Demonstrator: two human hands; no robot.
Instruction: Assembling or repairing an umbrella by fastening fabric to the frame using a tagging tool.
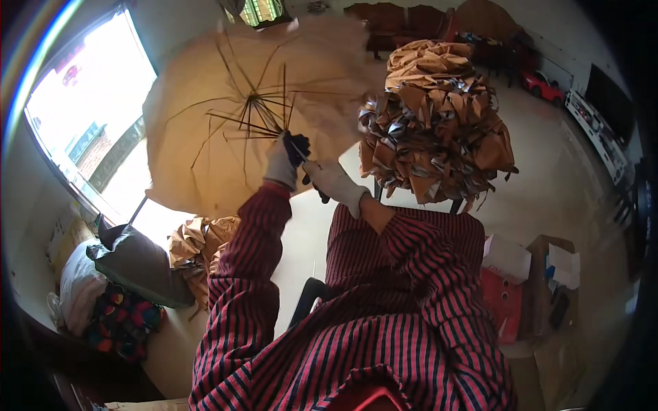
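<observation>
An open tan umbrella (205, 130) with thin dark ribs is held up in front of me, its inside facing me. My left hand (281, 163), in a light glove, grips the dark shaft just below the rib hub. My right hand (334, 181), also gloved, holds the dark handle (321, 195) lower down, close beside the left hand. Both sleeves are red with dark stripes.
A tall heap of folded tan umbrellas (435, 123) stands at the right. More tan umbrellas (202, 243) lie on the floor at the left, by a grey sack (140, 264) and a colourful bag (123, 322). Cardboard boxes (541, 281) sit at the right. A bright window (89, 116) is at the left.
</observation>
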